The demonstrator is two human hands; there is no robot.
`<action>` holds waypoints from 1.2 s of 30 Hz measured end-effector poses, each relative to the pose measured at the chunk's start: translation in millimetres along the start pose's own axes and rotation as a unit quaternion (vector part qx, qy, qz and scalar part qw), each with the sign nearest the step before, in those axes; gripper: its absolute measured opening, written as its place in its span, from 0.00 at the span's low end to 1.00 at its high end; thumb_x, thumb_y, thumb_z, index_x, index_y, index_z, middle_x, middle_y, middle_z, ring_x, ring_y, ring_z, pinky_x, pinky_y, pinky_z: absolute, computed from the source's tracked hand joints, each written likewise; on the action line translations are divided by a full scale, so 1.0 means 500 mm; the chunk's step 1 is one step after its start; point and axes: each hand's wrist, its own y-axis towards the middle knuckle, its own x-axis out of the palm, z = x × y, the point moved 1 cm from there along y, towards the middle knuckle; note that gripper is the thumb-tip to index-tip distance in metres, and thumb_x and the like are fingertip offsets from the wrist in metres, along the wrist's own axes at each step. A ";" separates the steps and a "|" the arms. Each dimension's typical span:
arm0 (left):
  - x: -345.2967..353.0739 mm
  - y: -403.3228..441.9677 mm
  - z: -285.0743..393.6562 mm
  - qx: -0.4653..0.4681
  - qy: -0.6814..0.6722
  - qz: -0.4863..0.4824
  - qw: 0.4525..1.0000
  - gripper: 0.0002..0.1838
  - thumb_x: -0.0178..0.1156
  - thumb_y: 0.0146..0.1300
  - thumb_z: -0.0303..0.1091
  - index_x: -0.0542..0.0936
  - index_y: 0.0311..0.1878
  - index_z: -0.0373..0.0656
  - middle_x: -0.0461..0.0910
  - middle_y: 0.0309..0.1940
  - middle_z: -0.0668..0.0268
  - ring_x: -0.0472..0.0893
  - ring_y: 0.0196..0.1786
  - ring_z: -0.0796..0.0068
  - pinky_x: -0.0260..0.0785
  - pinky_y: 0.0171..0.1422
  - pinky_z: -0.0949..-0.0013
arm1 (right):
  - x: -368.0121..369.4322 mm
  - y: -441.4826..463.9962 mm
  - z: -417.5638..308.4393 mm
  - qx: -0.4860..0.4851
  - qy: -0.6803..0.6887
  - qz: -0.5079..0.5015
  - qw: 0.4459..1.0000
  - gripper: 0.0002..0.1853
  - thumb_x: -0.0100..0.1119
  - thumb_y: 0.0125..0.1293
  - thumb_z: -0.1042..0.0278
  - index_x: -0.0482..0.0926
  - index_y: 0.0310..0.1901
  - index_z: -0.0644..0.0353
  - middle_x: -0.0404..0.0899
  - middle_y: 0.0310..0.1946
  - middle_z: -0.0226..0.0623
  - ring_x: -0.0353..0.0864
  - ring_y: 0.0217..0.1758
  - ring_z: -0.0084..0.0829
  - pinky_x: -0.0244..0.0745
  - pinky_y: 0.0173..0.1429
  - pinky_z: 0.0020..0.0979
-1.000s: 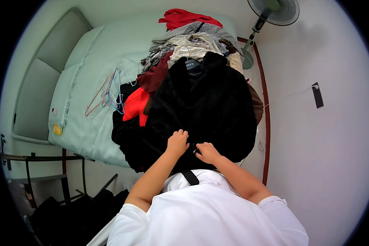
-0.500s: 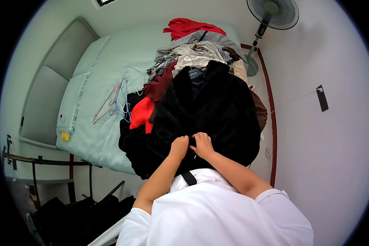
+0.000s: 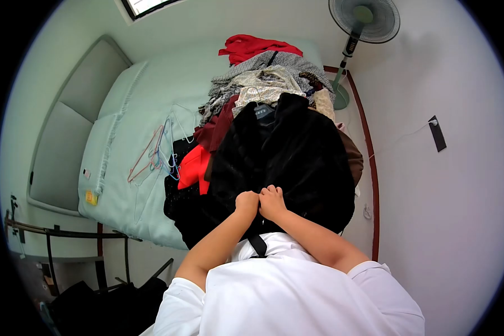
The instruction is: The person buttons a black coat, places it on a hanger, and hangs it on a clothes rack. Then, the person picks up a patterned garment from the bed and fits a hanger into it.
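One black coat (image 3: 297,151) lies spread before us on a heap of clothes (image 3: 221,89) at the foot of the bed (image 3: 168,73), its collar pointing away from us and a dark hanger (image 3: 265,112) inside the collar. We have our left hand (image 3: 247,203) closed on the coat's front, low down near our white shirt (image 3: 297,291); our right hand (image 3: 272,201) is just beside it, fingers bent onto the same front, but we cannot tell whether they grip, as their tips are hidden. Left of the coat we see an orange-red garment (image 3: 193,168) and a maroon one (image 3: 224,126); past the collar lie a pale patterned one (image 3: 269,84) and more. Loose hangers (image 3: 160,147) lie on the bed, left of the heap, and a fan (image 3: 365,21) stands by the wall
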 end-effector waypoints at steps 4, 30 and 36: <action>-0.035 -0.001 -0.020 -0.012 0.008 0.006 1.000 0.02 0.60 0.44 0.31 0.80 0.19 0.48 0.79 0.19 0.67 0.81 0.26 0.70 0.72 0.27 0.71 | -0.003 0.007 0.003 0.005 0.019 0.013 1.000 0.10 0.61 0.47 0.59 0.80 0.31 0.52 0.74 0.33 0.29 0.66 0.45 0.31 0.56 0.50 0.37; 0.003 -0.035 -0.054 0.059 -0.019 -0.021 0.998 0.05 0.55 0.48 0.31 0.80 0.24 0.45 0.80 0.24 0.63 0.82 0.29 0.66 0.74 0.32 0.68 | 0.012 0.025 -0.053 0.018 0.006 -0.014 1.000 0.09 0.52 0.51 0.68 0.78 0.34 0.56 0.77 0.36 0.35 0.66 0.52 0.39 0.48 0.62 0.53; 0.015 -0.033 -0.083 0.051 -0.124 0.001 0.991 0.06 0.55 0.49 0.33 0.78 0.24 0.41 0.79 0.25 0.57 0.80 0.31 0.59 0.73 0.34 0.61 | 0.010 0.018 -0.046 0.049 0.007 -0.003 0.999 0.10 0.57 0.50 0.61 0.78 0.32 0.57 0.78 0.33 0.33 0.67 0.50 0.36 0.50 0.60 0.51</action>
